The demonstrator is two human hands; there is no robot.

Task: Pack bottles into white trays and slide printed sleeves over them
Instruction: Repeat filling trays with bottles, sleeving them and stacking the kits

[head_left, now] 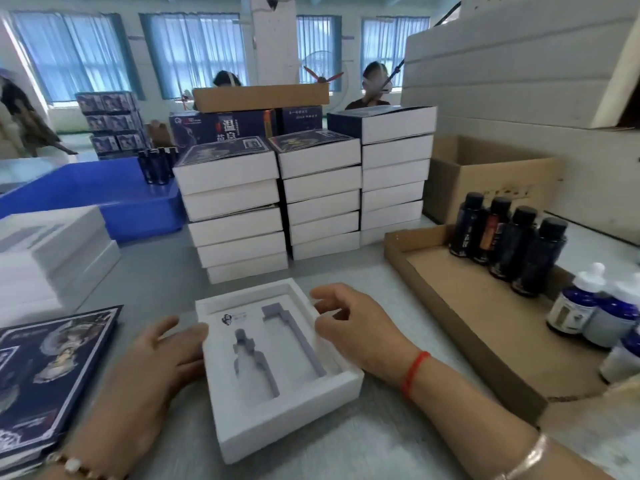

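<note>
White tray [277, 403] lies flat on the grey table, turned slightly askew, both shaped cut-outs unfilled; small printed logo near its far left corner. Four dark bottles [509, 244] with black caps stand upright in a row at the far end of a shallow cardboard tray, to the right. Nearer along that side, white-capped blue dropper bottles [578, 303] stand clustered. Printed sleeves [45, 375], dark blue with illustrated artwork, lie stacked flat at left. More white trays [52, 251] sit piled beyond the sleeves.
</note>
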